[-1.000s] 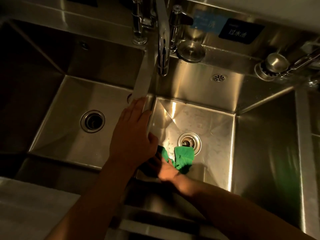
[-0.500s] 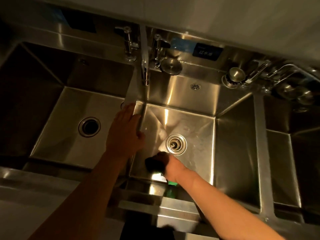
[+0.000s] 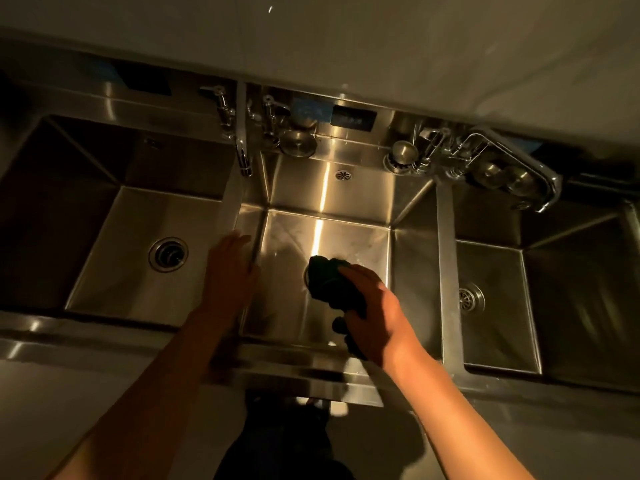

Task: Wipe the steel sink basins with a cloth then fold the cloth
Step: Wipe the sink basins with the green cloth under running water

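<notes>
The right hand (image 3: 374, 306) bunches the cloth (image 3: 329, 282) in curled fingers (image 3: 353, 271), pressing it onto the middle basin (image 3: 287, 237) floor to scrub. The left hand (image 3: 230, 271) lies flat on the divider (image 3: 232, 199), probably bracing the lean.

The cloth (image 3: 325, 282) was dark and bunched into a wad. It sat low in the middle basin (image 3: 346, 237), over the drain hole, gripped from above by the right hand (image 3: 374, 306). The middle basin was deep, square brushed steel, with a bright streak of light down its back wall and floor. Left of it lay the left basin (image 3: 138, 216), similar, with its round drain uncovered. Right of it lay the right basin (image 3: 491, 271), darker, with a strainer in its floor.
</notes>
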`<action>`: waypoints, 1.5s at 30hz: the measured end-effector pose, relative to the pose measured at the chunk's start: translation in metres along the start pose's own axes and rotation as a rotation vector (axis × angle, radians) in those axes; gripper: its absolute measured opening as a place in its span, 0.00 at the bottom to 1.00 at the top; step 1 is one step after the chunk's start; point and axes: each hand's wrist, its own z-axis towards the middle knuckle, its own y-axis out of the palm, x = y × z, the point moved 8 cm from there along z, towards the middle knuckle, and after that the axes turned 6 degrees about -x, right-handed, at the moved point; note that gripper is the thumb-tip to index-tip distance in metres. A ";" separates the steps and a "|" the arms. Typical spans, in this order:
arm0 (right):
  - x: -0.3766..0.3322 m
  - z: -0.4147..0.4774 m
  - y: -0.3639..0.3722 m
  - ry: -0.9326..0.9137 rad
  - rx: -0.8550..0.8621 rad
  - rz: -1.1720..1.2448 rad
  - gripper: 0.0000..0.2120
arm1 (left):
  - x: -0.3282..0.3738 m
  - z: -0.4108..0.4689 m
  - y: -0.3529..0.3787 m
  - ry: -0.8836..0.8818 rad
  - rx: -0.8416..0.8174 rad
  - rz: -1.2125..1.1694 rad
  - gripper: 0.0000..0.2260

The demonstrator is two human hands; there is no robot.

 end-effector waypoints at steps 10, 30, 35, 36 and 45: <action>0.092 -0.109 0.029 0.198 0.050 -0.247 0.38 | 0.025 -0.112 0.043 -0.020 -0.140 -0.123 0.21; 0.076 -0.098 0.059 0.253 0.088 -0.553 0.24 | 0.045 -0.150 0.091 0.193 -0.229 0.319 0.19; 0.061 -0.089 0.055 0.256 0.068 -0.555 0.17 | 0.047 -0.149 0.103 0.147 -0.310 0.395 0.21; 0.061 -0.086 0.053 0.273 0.046 -0.631 0.18 | 0.048 -0.148 0.109 0.132 -0.349 0.418 0.22; 0.080 -0.086 0.060 -0.135 -0.038 -0.619 0.29 | 0.085 -0.153 0.143 0.145 -0.356 0.521 0.28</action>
